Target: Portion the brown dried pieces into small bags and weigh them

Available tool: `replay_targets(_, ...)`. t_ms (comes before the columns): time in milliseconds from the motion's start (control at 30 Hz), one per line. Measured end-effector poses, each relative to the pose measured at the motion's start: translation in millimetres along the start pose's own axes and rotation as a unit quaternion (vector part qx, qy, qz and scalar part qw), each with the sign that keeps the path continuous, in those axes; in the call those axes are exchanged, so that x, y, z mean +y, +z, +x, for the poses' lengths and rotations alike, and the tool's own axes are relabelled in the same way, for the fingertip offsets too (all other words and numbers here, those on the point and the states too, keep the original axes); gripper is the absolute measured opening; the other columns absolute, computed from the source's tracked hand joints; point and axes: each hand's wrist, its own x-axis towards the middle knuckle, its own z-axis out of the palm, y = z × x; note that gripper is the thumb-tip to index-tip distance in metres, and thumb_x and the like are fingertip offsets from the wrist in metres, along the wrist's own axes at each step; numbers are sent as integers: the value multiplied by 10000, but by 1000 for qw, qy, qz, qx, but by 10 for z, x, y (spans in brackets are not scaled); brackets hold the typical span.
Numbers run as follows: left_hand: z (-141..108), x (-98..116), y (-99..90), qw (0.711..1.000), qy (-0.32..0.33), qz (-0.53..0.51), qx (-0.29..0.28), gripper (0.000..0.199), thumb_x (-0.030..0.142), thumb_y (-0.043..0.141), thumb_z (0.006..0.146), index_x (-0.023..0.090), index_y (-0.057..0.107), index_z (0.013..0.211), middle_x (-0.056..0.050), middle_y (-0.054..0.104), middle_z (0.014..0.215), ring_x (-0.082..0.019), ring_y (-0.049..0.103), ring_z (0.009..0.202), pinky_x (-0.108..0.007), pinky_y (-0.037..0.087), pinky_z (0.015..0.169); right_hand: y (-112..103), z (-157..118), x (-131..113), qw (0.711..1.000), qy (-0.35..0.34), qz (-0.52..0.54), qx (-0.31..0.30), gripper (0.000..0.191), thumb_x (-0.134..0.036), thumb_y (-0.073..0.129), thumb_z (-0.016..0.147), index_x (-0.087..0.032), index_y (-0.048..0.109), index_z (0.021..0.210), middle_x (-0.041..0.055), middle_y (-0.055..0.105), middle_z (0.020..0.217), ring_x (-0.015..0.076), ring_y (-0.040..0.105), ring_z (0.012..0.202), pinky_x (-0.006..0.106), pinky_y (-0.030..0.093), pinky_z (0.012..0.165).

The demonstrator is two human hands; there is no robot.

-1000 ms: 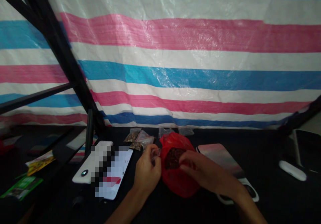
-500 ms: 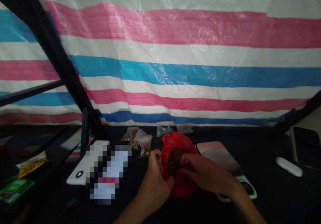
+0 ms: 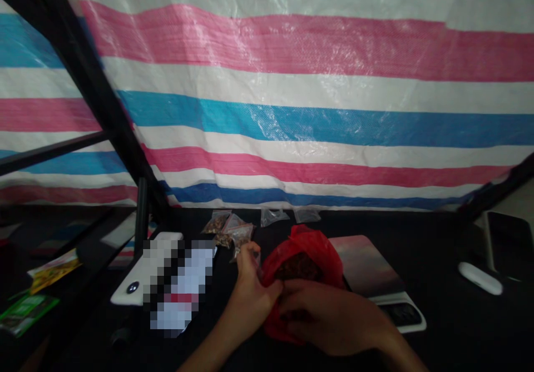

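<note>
A crumpled red plastic bag (image 3: 321, 247) stands with its mouth open, and dark brown bits (image 3: 300, 265) show inside. My left hand (image 3: 252, 291) is at the left of the red bag, its fingers closed on a small clear plastic bag (image 3: 258, 261) that is mostly hidden by the hand. My right hand (image 3: 321, 313) is in front of the red bag, fingers bent together close to my left thumb. Whatever its fingertips hold is out of sight. Just beyond my left hand lie several small zip bags (image 3: 242, 234) filled with brown bits.
Two flat clear bags (image 3: 273, 217) lie at the back of the black table. A white phone (image 3: 133, 288) and a blurred-out pale item (image 3: 194, 272) lie left. To the right are a pink-grey pad (image 3: 362, 261), a second phone (image 3: 403, 316) and a white oblong case (image 3: 479, 278).
My right hand has come out of the red bag's mouth and moved nearer, toward my left thumb. My left hand has shifted slightly left. The red bag's opening now shows wider.
</note>
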Motion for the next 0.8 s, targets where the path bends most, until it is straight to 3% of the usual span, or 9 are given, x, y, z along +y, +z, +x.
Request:
replay_targets(67,-25,-18,4,1000,-14,4,-18,584,13,594,625,245,354,1105,-14,493,1042,-153,584,938,-260,507,807,-11,15,-15,999,-2,31,-32,256,-117,620,878,-300,777,964,-30,751,995,132,703,807,188,527,713)
replay_targets(133,-30,-21,-3,999,-41,-10,-33,593,-1,574,616,247,351,1107,-8,498,1022,-140,587,888,-240,503,753,-87,-17,1,996,34,55,-57,283,-105,598,887,-303,754,1015,-25,739,1043,143,704,855,205,525,734)
replay_targets(300,24,40,-18,988,-110,-102,-25,540,50,547,635,268,341,1083,38,525,917,-100,562,700,-182,436,577,-272,-193,201,968,249,-2,-26,135,-192,559,929,-240,679,891,20,742,897,197,692,774,262,466,612)
replay_targets(400,47,123,-9,974,-127,-189,-9,543,72,562,618,277,334,1066,43,568,936,-103,587,711,-181,440,575,-246,-212,310,950,311,-26,-13,111,-235,563,940,-214,657,997,80,754,1009,250,710,887,311,481,712)
replay_targets(567,28,222,0,961,-158,-225,-33,506,93,610,634,267,344,1028,34,628,939,-127,624,758,-208,471,610,-158,-75,293,948,305,-81,-31,197,-155,593,890,-173,612,1085,141,700,1174,287,686,1014,346,463,803)
replay_targets(800,22,230,-10,974,-151,-167,-31,419,125,593,676,251,374,1011,25,639,902,-144,632,782,-240,480,670,-102,33,261,982,185,-8,42,235,-104,534,881,-226,584,1075,32,691,1064,200,645,944,300,450,806)
